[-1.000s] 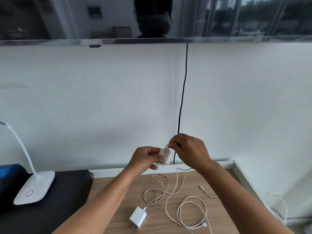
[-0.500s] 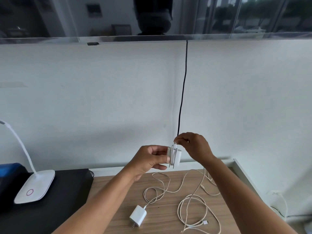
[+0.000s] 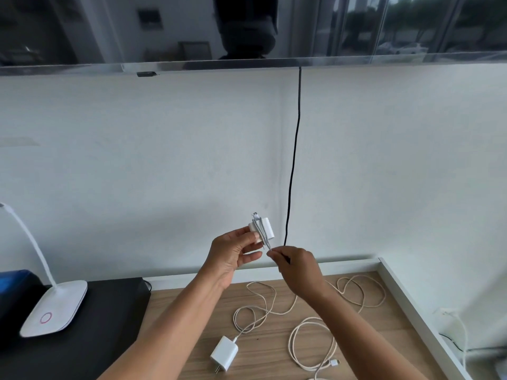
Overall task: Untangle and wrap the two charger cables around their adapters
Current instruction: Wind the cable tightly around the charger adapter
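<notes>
Above the wooden desk (image 3: 274,338), up against the white wall, the left hand (image 3: 233,256) is pinching the first adapter (image 3: 264,229) between thumb and fingers, closed firmly on its near end. The right hand (image 3: 297,270), just below and to the right of that adapter, is pinching the cable (image 3: 263,231) between fingertips, narrow and closed, with the strand running up taut to the block. A few grey-white turns are already lying across the adapter's middle, and a connector tip is poking up over its top edge.

By my reading, wrapping of the first charger is under way, and most of the length is waiting: pale cord is trailing down behind the right wrist into loose loops on the desk. Next, the right hand needs to carry the strand over the top and round again, feeding slack while the left keeps the block from twisting.

Below the raised adapter, the second adapter (image 3: 224,353) is lying flat on the desk, prongs toward the camera, its second cable (image 3: 258,305) curling away in open loops that are crossing the other cord, so untangling looks unfinished.
</notes>
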Demonstrator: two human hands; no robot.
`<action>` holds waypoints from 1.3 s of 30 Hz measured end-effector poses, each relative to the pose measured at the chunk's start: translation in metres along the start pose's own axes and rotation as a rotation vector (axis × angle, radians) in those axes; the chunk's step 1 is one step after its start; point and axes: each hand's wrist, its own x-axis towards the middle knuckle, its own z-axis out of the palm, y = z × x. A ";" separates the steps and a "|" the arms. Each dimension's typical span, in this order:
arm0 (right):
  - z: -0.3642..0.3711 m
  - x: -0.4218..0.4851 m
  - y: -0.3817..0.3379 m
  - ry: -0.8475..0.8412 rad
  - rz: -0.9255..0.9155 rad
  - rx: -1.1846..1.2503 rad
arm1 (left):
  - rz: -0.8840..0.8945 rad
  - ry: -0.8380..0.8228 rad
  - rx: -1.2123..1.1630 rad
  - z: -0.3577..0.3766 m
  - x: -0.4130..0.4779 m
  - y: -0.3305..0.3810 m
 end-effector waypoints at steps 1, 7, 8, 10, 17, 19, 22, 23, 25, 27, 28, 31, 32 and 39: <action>0.003 -0.003 -0.001 -0.002 -0.008 -0.007 | -0.003 0.023 -0.022 -0.001 0.002 0.001; 0.004 -0.010 -0.013 0.026 -0.090 -0.053 | 0.042 0.106 0.050 -0.009 0.008 0.002; 0.002 -0.010 -0.015 0.029 -0.097 -0.065 | 0.058 0.107 0.087 -0.010 0.008 0.002; -0.003 -0.008 -0.017 0.037 -0.126 -0.106 | 0.086 0.104 0.159 -0.013 0.008 0.004; -0.023 0.004 -0.019 0.099 -0.201 -0.237 | 0.098 0.007 0.352 -0.018 0.003 0.005; -0.032 0.009 -0.022 0.089 -0.192 -0.251 | 0.082 -0.025 0.389 -0.018 0.002 0.006; -0.044 0.017 -0.026 0.063 -0.169 -0.250 | 0.042 -0.098 0.416 -0.019 -0.002 0.009; -0.047 0.019 -0.027 0.056 -0.167 -0.239 | 0.029 -0.125 0.421 -0.019 -0.003 0.010; -0.054 0.023 -0.027 0.047 -0.169 -0.215 | 0.004 -0.169 0.431 -0.021 -0.004 0.012; -0.059 0.027 -0.026 0.041 -0.176 -0.189 | -0.016 -0.210 0.441 -0.023 -0.006 0.013; -0.060 0.029 -0.025 0.041 -0.179 -0.169 | -0.024 -0.233 0.445 -0.024 -0.007 0.014; -0.062 0.032 -0.022 0.047 -0.167 -0.083 | -0.048 -0.307 0.447 -0.026 -0.011 0.014; -0.062 0.032 -0.021 0.046 -0.152 -0.051 | -0.055 -0.330 0.438 -0.026 -0.012 0.014; -0.048 0.025 -0.023 0.001 0.038 0.157 | -0.041 -0.392 0.186 -0.017 -0.015 0.016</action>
